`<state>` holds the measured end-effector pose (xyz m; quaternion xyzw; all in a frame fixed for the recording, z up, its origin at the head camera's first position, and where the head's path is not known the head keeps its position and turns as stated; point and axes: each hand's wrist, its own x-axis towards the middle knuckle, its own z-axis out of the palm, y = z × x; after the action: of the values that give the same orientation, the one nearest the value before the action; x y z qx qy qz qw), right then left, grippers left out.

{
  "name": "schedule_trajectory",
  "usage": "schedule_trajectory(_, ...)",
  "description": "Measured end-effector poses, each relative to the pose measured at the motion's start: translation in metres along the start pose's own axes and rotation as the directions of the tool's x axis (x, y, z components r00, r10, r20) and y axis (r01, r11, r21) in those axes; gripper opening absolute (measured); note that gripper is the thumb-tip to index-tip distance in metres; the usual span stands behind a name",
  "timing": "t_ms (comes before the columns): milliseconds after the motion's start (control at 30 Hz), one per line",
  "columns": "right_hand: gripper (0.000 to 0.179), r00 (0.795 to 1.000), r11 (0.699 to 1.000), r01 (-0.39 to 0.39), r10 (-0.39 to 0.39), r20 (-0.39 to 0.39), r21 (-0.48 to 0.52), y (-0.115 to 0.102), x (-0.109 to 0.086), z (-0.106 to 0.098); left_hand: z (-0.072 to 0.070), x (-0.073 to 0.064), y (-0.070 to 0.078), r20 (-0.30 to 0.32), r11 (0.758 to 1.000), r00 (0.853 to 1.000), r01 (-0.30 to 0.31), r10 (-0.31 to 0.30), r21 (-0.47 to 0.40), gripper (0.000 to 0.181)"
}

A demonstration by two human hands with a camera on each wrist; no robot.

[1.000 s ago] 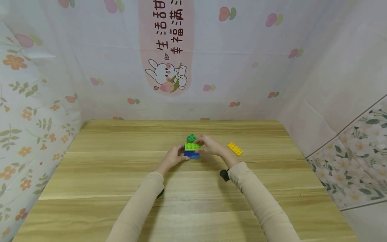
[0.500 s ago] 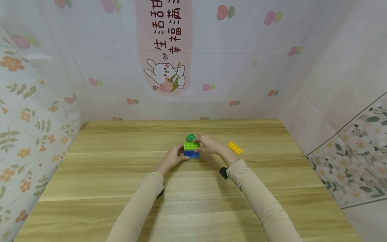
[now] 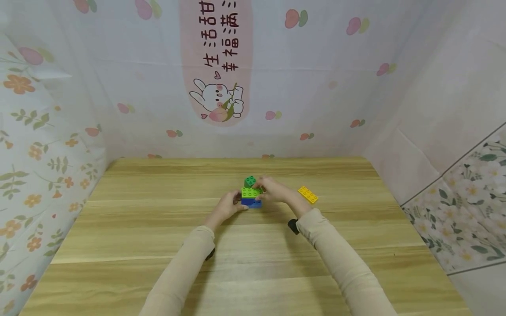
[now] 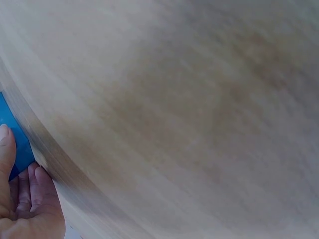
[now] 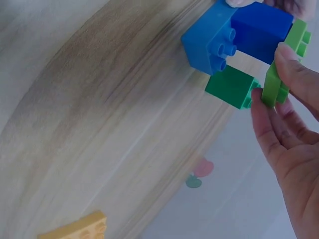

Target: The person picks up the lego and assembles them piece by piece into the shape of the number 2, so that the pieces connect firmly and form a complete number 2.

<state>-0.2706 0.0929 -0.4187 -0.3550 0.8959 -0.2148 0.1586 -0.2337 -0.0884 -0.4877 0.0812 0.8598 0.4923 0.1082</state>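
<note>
A stack of toy building blocks stands mid-table: a light blue brick (image 3: 256, 204) at the bottom, a dark blue block (image 5: 261, 27) over one end of it, and a lime green brick (image 3: 249, 192) topmost. My right hand (image 3: 274, 190) pinches the overhanging end of the lime green brick between thumb and fingers, as the right wrist view shows. My left hand (image 3: 226, 206) holds the stack's left side, its thumb on the light blue brick in the left wrist view. Close behind the stack stands a dark green block (image 5: 230, 85), partly hidden by the lime brick in the head view.
A flat yellow brick (image 3: 308, 194) lies on the wooden table (image 3: 253, 272) to the right, beyond my right wrist. Printed cloth (image 3: 308, 92) hangs behind the table's far edge and along both sides.
</note>
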Motion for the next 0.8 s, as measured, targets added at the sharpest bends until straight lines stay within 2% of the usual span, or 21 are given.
schedule_trajectory(333,0.031,0.999,1.0,-0.005,0.006,0.038,-0.022,-0.003,0.0,-0.004,0.0,0.0,0.002,0.004,1.0,1.0,0.001,-0.001,-0.005,0.044)
schedule_trajectory(500,0.032,0.998,0.999,-0.048,0.048,0.029,-0.01,-0.005,-0.003,-0.005,0.001,0.001,0.005,0.018,1.0,1.0,-0.022,0.022,-0.014,0.045)
schedule_trajectory(667,0.033,0.997,0.997,-0.07,0.07,0.038,-0.013,-0.008,-0.002,-0.002,-0.003,0.0,0.004,0.043,0.999,0.998,-0.039,0.038,0.018,0.041)
schedule_trajectory(800,0.033,0.995,0.996,-0.091,0.092,0.046,-0.007,-0.009,-0.003,-0.003,-0.009,0.0,0.012,0.058,0.997,0.995,-0.077,0.077,-0.008,0.043)
